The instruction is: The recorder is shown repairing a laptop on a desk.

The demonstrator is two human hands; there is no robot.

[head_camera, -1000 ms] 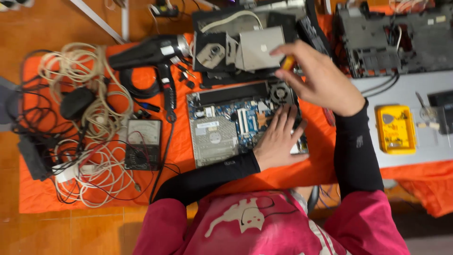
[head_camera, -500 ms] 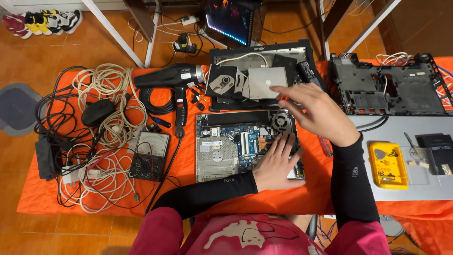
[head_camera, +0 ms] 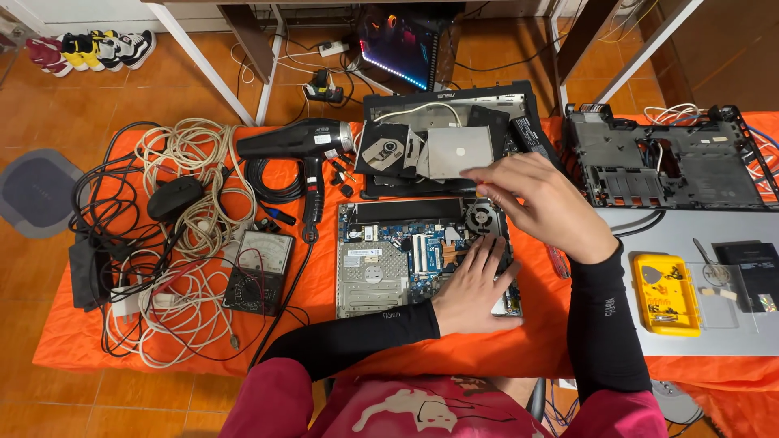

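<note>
Bare green laptop motherboard (head_camera: 406,259), long axis left-right, centre frame; left hand (head_camera: 471,284) flat, open on it; right hand (head_camera: 540,203) curled above, contents indiscernible.

Bright even indoor light, soft shadows, slight wide-angle edge distortion.

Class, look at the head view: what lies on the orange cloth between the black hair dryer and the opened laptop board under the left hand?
Only small black loose parts and bare orange cloth.
</note>
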